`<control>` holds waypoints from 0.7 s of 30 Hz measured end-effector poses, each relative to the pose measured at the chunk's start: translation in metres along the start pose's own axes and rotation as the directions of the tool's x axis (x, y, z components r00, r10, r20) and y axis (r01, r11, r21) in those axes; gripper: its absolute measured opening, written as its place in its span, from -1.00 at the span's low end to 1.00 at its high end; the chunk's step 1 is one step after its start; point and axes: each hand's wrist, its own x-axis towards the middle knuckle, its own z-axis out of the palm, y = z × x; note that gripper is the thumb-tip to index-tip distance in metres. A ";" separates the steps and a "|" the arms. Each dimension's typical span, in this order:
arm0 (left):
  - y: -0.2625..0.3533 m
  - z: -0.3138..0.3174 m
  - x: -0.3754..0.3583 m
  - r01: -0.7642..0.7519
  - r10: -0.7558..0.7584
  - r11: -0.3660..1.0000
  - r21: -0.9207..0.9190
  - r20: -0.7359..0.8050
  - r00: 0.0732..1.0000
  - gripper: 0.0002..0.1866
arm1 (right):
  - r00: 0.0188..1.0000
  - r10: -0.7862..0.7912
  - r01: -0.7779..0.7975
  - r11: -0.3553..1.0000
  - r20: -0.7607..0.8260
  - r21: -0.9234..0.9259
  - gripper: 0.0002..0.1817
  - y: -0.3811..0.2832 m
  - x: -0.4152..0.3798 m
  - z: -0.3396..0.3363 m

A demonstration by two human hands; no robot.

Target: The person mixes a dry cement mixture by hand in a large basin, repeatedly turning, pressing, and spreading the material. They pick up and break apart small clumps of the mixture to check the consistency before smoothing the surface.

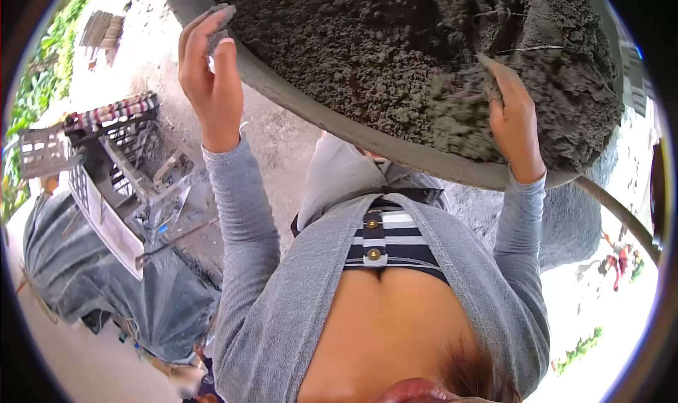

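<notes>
- We see the bare right hand [514, 110] at the upper right of the frame, its fingers bent and their tips at the grey, crumbly, damp-looking mix [353, 50]; blur hides whether they close on any of it.
- We see the bare left hand [212, 78] at the upper left, thumb and fingers apart with a gap between them, fingertips smeared grey, at the rim of the wide, round, grey basin [339, 129]; we cannot tell whether they clamp that rim.
- The two hands are well apart from each other.
- The mix lies heaped inside the basin, across the top of the frame, highest toward the upper right, where we notice a thin, pale strand [530, 48] on it.
- Below the hands we find the long grey knit sleeves [244, 205] of the wearer's grey open-front cardigan [282, 339], and at the centre a black-and-white striped top [402, 241] with gold-coloured buttons.
- Near the right edge we see a curved brown pole-like piece [621, 216].
- At the left we make out a checked red-and-white cloth [116, 112], and lower down a rumpled dark grey-blue sheet [120, 269].
- Along the upper left edge we see green foliage [60, 43].
</notes>
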 end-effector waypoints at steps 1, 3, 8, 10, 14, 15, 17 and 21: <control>-0.002 0.003 0.002 -0.031 0.031 1.000 0.000 0.048 0.998 -0.70 | 0.998 0.033 -0.033 0.999 -0.051 0.006 -0.46 -0.003 0.009 -0.003; -0.004 0.010 0.006 -0.092 0.093 0.996 -0.010 0.143 0.985 -0.69 | 0.990 0.036 -0.042 0.998 -0.136 -0.045 -0.47 -0.015 0.023 -0.010; -0.014 0.036 -0.001 -0.028 0.004 0.998 0.050 0.421 0.907 -0.69 | 0.962 0.075 -0.110 0.986 -0.261 -0.122 -0.44 -0.029 0.024 -0.004; -0.006 0.041 -0.001 -0.026 -0.041 0.991 0.133 0.476 0.878 -0.70 | 0.958 0.145 -0.173 0.980 -0.249 -0.095 -0.44 -0.036 0.011 -0.004; -0.016 0.043 0.002 -0.119 0.060 0.989 0.087 0.503 0.862 -0.70 | 0.912 0.317 -0.354 0.929 -0.260 -0.109 -0.47 -0.037 -0.029 -0.004; -0.015 0.044 0.001 -0.130 0.083 0.990 0.056 0.516 0.853 -0.70 | 0.889 0.374 -0.415 0.903 -0.265 -0.116 -0.48 -0.036 -0.040 -0.005; -0.012 0.044 0.000 -0.117 0.046 0.988 0.096 0.547 0.836 -0.70 | 0.837 0.460 -0.502 0.861 -0.297 -0.081 -0.49 -0.042 -0.055 -0.006; -0.014 0.046 0.001 -0.153 0.078 0.984 0.088 0.563 0.823 -0.69 | 0.752 0.572 -0.619 0.784 -0.328 -0.051 -0.54 -0.041 -0.080 -0.005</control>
